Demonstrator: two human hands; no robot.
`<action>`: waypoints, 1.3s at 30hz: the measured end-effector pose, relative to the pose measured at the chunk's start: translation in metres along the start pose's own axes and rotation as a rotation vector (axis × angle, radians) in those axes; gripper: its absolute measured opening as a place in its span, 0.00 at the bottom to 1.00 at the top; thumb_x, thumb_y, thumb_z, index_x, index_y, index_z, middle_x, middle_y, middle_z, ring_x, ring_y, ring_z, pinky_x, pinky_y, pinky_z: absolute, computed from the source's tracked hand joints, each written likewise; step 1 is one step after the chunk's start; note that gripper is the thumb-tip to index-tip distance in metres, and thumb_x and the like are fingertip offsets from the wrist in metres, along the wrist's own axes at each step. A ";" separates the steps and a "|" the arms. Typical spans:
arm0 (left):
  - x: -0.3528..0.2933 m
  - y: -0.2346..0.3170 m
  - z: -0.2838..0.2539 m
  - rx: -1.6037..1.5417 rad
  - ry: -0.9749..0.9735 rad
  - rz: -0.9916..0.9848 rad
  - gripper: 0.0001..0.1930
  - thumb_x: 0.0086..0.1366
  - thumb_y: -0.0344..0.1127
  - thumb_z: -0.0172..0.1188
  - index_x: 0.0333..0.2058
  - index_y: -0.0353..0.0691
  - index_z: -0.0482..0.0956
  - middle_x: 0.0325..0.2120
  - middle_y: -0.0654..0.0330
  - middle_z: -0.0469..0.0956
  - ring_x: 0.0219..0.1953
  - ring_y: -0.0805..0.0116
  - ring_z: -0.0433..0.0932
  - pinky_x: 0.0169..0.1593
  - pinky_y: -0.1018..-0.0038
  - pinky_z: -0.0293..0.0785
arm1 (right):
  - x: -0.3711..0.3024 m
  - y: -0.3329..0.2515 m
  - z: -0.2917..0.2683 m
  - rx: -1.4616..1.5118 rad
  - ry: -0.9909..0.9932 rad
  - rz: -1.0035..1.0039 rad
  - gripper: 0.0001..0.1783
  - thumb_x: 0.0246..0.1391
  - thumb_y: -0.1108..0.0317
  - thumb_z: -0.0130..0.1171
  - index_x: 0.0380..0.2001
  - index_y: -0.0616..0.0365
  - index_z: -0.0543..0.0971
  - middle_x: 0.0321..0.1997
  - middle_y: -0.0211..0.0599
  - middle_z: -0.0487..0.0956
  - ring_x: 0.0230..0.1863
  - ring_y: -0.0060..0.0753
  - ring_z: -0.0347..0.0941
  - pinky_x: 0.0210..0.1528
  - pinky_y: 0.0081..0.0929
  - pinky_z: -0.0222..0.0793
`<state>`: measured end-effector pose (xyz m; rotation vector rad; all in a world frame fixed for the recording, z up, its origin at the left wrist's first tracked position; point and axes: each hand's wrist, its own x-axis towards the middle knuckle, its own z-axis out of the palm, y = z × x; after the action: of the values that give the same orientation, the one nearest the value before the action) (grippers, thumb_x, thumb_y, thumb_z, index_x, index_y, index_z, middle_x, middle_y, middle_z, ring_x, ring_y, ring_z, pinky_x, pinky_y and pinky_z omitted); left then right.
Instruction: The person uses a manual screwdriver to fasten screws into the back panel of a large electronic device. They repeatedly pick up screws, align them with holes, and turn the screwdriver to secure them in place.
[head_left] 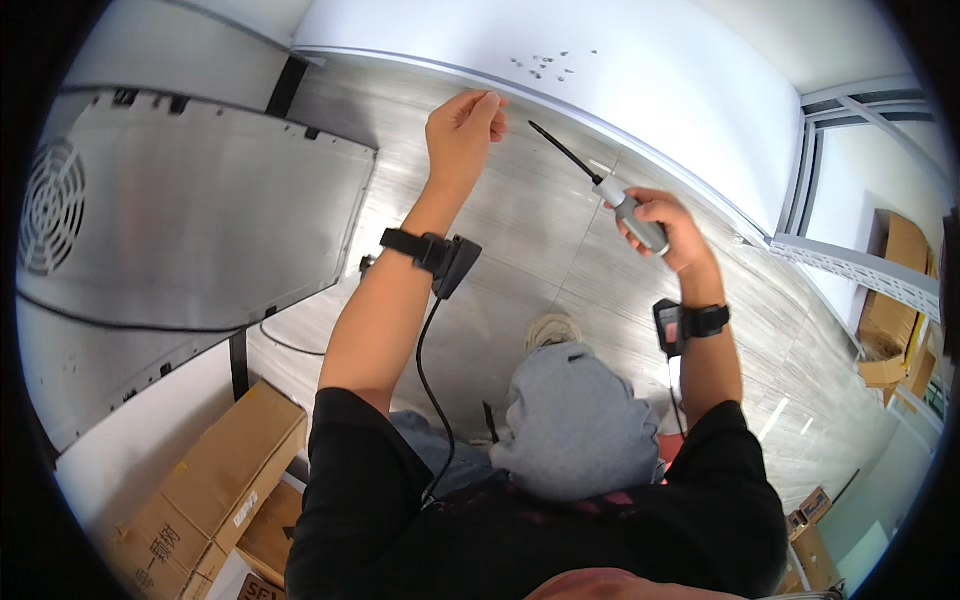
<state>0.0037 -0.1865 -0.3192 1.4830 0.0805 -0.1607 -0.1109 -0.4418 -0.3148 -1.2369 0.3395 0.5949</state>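
Observation:
My right hand (667, 224) grips the grey handle of a screwdriver (628, 212). Its long black shaft points up and to the left, toward my other hand. Just left of the shaft's tip, my left hand (468, 122) is raised with its fingers curled and pinched together; whatever they may hold is too small or hidden to make out. A gap separates these fingers from the tip. Beyond both hands, several small screws (541, 68) lie scattered on a white tabletop (680, 100).
On the left stands a large metal panel (215, 200) with a round vent grille and a black cable across it. Cardboard boxes (215, 470) sit at lower left. A metal rack (860, 255) rises on the right, with more cardboard (892, 295) behind. Cabled black devices are strapped to both forearms.

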 end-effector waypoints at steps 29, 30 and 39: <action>0.058 -0.082 0.016 0.428 0.217 0.092 0.07 0.58 0.32 0.62 0.34 0.39 0.81 0.21 0.67 0.75 0.24 0.76 0.68 0.29 0.80 0.64 | 0.065 0.050 -0.037 0.110 -0.056 0.166 0.21 0.46 0.67 0.53 0.45 0.67 0.73 0.26 0.36 0.76 0.22 0.24 0.71 0.19 0.20 0.65; 0.044 -0.082 0.002 0.268 0.236 -0.026 0.07 0.59 0.32 0.61 0.35 0.38 0.81 0.22 0.67 0.75 0.23 0.78 0.68 0.29 0.81 0.64 | 0.071 0.045 -0.027 0.062 -0.077 0.181 0.22 0.46 0.68 0.53 0.45 0.67 0.73 0.26 0.37 0.76 0.22 0.24 0.71 0.19 0.20 0.65; -0.093 0.015 -0.044 -0.297 0.206 -0.329 0.15 0.70 0.38 0.42 0.44 0.34 0.72 0.32 0.58 0.77 0.33 0.69 0.78 0.38 0.74 0.76 | 0.058 -0.017 0.043 -0.260 -0.403 0.153 0.20 0.46 0.68 0.52 0.43 0.65 0.73 0.25 0.35 0.74 0.21 0.22 0.70 0.19 0.18 0.64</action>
<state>-0.0837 -0.1366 -0.2945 1.1773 0.4958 -0.2500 -0.0572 -0.3902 -0.3201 -1.3097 0.0167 1.0255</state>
